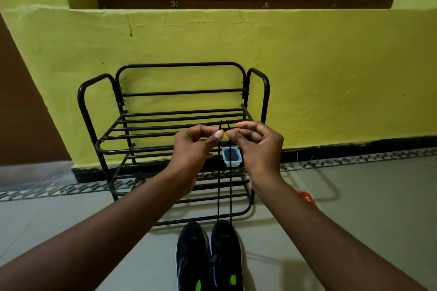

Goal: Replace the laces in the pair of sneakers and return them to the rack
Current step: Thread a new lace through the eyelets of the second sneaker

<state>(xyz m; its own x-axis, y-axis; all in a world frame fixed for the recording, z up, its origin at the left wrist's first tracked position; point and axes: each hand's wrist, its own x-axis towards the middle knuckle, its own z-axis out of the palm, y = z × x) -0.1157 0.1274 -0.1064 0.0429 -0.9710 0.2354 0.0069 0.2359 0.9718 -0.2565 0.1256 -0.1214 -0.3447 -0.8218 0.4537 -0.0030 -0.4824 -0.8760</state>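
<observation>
Currently both hands are raised in front of the rack (142,123), at the level of its top shelf. One black lace (218,191) hangs as two near-parallel strands. The left hand (191,146) pinches the left strand between thumb and forefinger. The right hand (257,146) pinches the right strand the same way. Each grip is closed tight on its strand, the other fingers loosely curled, and a short tip of lace stands up above each pinch. The two grips sit just beside each other, at about the same height.

Key relation: the lace's long axis runs almost straight down from the grips to the right sneaker (225,250), meeting it at its far end, nearest the rack. That sneaker stands on the floor (354,220) directly below the hands, touching or just beside the left sneaker (191,250). Both point toward the rack. Which eyelets are threaded cannot be read; the shoe is too dark.

Judgement: the tips look level, so the lace is probably being evened through the lowest eyelets of the right sneaker, early in the relacing. The next crossing would bring each hand down along its own strand. The right hand is slightly nearer that shoe's outer side.

Other items: a small blue container (231,156) on a lower rack shelf, seen between the hands, and a red object (306,197) on the floor to the right.
</observation>
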